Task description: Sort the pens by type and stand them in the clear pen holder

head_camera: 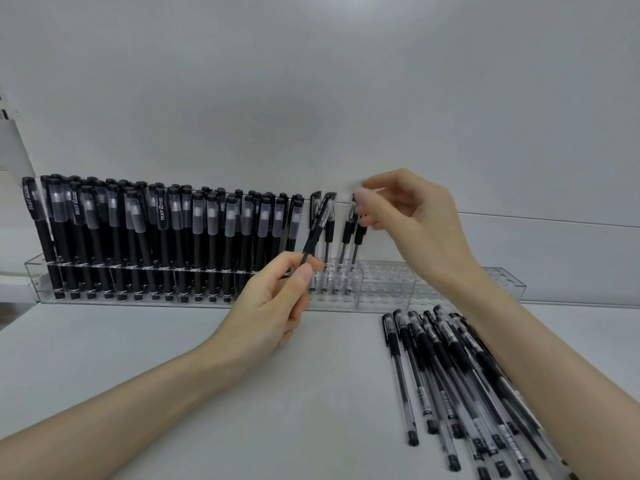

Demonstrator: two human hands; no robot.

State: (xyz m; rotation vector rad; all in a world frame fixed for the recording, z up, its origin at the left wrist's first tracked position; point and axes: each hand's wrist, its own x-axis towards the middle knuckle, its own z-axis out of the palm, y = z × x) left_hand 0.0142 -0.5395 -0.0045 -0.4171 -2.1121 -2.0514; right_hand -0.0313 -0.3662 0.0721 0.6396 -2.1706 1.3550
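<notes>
filling clear-pen row: your left grip [273, 299] pinches clear pen [317, 230], right grip [408, 216] blurry at standing pen [360, 235], can't tell if holding; next, aim for free hole in holder [384, 282]

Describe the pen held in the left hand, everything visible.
The gel pen has a clear cap with a black clip and a black rubber grip below it; most of its barrel is hidden in the hand. Capped, it tilts cap-up to the right. The left hand pinches its lower end between thumb and fingers, in front of the clear pen holder.

Loose pens [460, 379] lie before the pen holder's [384, 282] right end.
</notes>
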